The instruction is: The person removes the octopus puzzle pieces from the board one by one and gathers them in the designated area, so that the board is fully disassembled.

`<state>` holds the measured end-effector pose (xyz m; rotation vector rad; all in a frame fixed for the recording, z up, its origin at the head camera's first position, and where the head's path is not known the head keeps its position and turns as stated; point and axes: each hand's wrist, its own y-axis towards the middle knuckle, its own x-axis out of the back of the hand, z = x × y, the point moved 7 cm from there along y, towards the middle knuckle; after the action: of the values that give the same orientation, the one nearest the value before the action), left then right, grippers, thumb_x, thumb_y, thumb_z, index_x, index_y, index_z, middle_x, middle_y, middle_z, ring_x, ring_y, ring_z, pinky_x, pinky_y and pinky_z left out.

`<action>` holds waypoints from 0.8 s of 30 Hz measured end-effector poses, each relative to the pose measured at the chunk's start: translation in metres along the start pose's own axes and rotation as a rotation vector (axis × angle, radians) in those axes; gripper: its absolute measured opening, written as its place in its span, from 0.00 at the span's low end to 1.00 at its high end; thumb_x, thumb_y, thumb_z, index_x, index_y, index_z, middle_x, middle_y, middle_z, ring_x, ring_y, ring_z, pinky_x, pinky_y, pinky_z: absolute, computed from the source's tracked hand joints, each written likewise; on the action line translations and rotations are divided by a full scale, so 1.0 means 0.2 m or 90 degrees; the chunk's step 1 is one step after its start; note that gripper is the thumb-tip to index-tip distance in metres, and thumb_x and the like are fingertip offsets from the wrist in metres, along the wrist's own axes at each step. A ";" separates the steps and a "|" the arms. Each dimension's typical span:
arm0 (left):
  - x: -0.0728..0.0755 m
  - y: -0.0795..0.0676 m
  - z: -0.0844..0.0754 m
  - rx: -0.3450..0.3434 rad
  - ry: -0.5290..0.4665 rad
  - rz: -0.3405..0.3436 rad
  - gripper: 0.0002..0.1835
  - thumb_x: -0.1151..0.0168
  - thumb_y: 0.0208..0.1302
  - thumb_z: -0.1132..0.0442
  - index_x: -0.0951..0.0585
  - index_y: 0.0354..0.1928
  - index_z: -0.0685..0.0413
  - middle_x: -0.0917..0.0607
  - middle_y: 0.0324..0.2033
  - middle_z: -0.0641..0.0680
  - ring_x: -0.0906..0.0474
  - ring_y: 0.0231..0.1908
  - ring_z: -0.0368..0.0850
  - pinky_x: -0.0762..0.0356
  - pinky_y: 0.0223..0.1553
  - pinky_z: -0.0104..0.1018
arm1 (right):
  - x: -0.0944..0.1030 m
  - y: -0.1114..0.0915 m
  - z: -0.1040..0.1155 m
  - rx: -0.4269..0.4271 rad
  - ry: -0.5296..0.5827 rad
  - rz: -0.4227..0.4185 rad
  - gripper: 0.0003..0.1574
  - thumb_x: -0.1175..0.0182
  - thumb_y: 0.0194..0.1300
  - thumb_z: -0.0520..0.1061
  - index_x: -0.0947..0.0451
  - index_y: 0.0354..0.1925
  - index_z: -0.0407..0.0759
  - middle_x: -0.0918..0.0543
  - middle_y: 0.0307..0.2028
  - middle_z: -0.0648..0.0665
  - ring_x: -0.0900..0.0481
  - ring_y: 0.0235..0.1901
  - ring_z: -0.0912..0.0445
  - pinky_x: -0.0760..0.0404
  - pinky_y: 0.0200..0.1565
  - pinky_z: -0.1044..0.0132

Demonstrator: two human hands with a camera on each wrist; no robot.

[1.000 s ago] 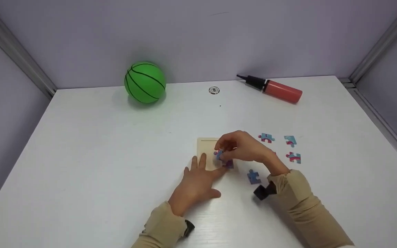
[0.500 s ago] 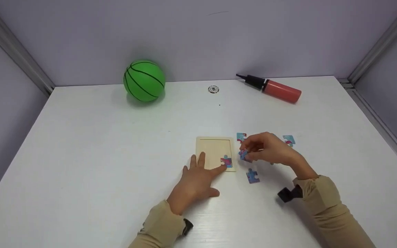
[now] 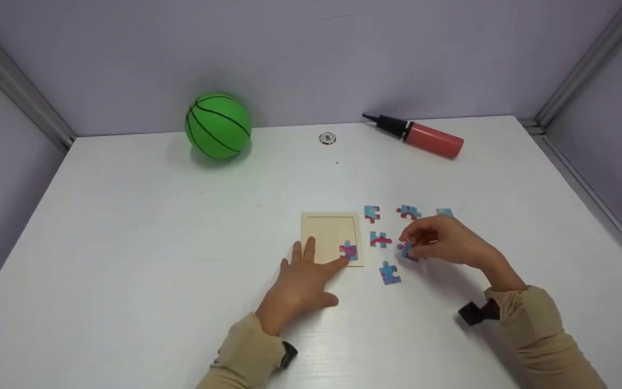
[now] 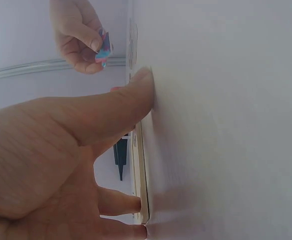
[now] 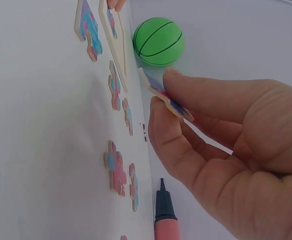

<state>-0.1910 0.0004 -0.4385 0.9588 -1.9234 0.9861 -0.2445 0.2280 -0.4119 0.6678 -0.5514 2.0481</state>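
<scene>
My right hand [image 3: 451, 242] pinches a blue and pink jigsaw piece [image 5: 164, 95] between thumb and fingers, raised above the table to the right of the wooden puzzle tray [image 3: 329, 215]. My left hand [image 3: 301, 286] lies with spread, straight fingers over the tray's lower left part, the index fingertip at a jigsaw piece [image 3: 348, 250] in the tray's lower right corner. In the left wrist view the left thumb [image 4: 131, 97] rests on the table, and the tray's edge [image 4: 142, 175] shows beyond it. Loose pieces lie right of the tray, among them a blue one [image 3: 389, 273].
More loose puzzle pieces, such as one with a pink band [image 3: 379, 239] and another [image 3: 408, 212], lie between tray and right hand. Along the back of the white table [image 3: 143, 243] are a green ball [image 3: 218, 125], a poker chip [image 3: 327, 138] and a red hand pump [image 3: 432, 139].
The right hand has lifted its piece from over the tray and carried it to the right, uncovering the tray and several loose pieces. The left hand stays in place on the tray.
</scene>
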 end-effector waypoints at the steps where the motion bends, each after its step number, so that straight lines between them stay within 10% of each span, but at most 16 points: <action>1: 0.00 0.00 0.00 0.000 0.000 0.002 0.37 0.32 0.58 0.52 0.34 0.70 0.33 0.53 0.72 0.69 0.60 0.70 0.72 0.49 0.63 0.67 | 0.00 -0.01 0.00 0.002 -0.003 0.003 0.13 0.33 0.59 0.40 0.19 0.44 0.41 0.21 0.34 0.46 0.27 0.32 0.53 0.25 0.33 0.71; 24: 0.01 -0.01 0.00 0.000 -0.012 -0.004 0.37 0.31 0.57 0.53 0.33 0.70 0.34 0.53 0.72 0.70 0.60 0.70 0.72 0.50 0.62 0.68 | -0.06 -0.06 -0.06 0.046 -0.087 0.097 0.11 0.33 0.57 0.36 0.20 0.39 0.45 0.22 0.30 0.52 0.26 0.31 0.56 0.24 0.36 0.69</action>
<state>-0.1904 0.0003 -0.4369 0.9766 -1.9354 0.9768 -0.2320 0.2347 -0.4274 0.8361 -0.6256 2.1836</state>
